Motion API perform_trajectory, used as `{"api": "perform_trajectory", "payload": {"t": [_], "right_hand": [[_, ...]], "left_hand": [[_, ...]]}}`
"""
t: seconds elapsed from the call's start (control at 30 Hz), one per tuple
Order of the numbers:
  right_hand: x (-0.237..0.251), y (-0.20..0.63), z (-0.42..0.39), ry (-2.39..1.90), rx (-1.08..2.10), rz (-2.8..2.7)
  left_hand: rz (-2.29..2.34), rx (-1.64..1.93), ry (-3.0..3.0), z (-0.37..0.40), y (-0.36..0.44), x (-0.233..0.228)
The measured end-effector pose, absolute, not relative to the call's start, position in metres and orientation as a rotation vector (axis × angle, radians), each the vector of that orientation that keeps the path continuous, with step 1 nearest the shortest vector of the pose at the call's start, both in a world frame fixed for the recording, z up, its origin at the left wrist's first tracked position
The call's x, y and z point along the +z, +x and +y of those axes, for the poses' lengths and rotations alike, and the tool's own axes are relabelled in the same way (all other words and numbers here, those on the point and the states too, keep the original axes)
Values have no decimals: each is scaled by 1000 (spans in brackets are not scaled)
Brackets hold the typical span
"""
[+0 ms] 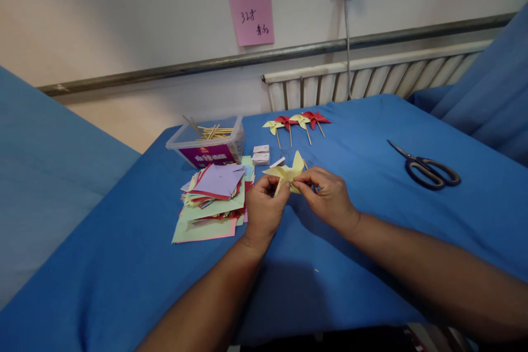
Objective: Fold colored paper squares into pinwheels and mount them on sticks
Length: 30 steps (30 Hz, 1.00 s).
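A pale yellow paper pinwheel (297,165) is between my two hands, above the blue cloth. The fingers and thumb of my left hand (266,206) grip its left lower part. My right hand (332,195) pinches at its middle, with thumb and forefinger pressed together there; any small pin in them is too small to make out. Just behind my right fingers shows a thin wooden stick (305,164), and I cannot tell whether it is held or lying on the cloth. Close beyond the pinwheel stand small white boxes (260,158).
Left of my hands lies a stack of coloured paper squares (218,180). Behind it stands a clear plastic box (241,143) of wooden sticks. Several finished red and yellow pinwheels (315,119) lie near the wall. Black-handled scissors (427,169) rest at right on the blue tablecloth (363,137).
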State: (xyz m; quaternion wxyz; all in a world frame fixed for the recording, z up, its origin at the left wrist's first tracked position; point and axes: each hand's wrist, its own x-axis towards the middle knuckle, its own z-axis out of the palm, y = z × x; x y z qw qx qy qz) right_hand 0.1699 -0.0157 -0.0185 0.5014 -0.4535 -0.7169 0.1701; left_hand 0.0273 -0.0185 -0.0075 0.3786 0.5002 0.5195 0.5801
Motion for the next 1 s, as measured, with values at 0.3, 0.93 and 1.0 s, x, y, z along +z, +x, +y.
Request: {"api": "perform_trajectory", "payload": {"t": [0.3, 0.93, 1.0], "right_hand": [[-20, 169, -16, -1047, 376, -1723], [-27, 153, -3, -860, 1332, -1087], [-27, 154, -4, -875, 1317, -1064]], "left_hand": [[1349, 1474, 1308, -20, 28, -8], [1292, 1444, 1248, -21, 30, -7], [1270, 1443, 1253, -22, 30, -6]]}}
